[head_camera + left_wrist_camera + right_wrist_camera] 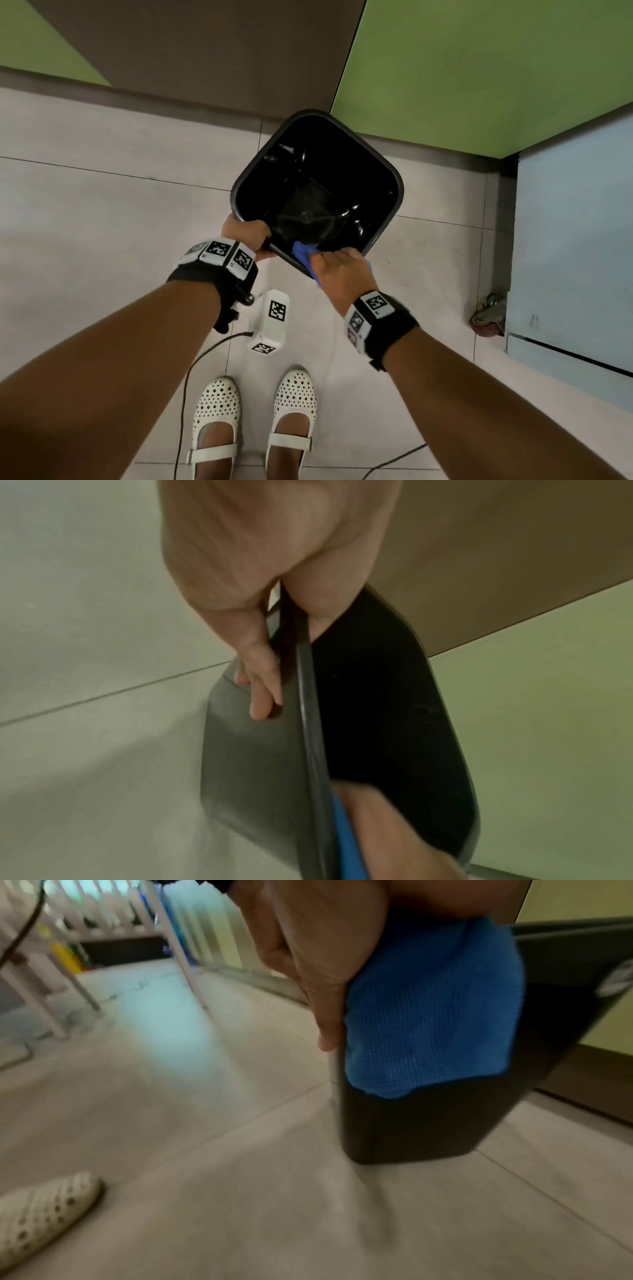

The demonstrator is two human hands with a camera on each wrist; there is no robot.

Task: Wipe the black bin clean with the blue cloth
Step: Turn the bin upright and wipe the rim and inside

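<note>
While the left hand (247, 236) grips a corner of the black bin (387, 178) at its rim, thumb inside and fingers (263, 693) curled down the outer wall, the bin stands on the tiled floor (102, 212), seemingly tipped a little toward the person. The right hand (337, 270) holds the blue cloth (301, 251) folded over the near rim just beside the left thumb: part of it peeks inside the rim ahead of the fingertips, and the rest hangs under the palm against the outside wall, as the right wrist view shows. The right fingers lie fairly straight along the cloth, pressing more than clenching. Judging by this, wiping is under way at the near rim and upper wall. How clean the glossy inside is cannot be told. The far rim, the other outer walls and the bottom probably remain to be wiped.
</note>
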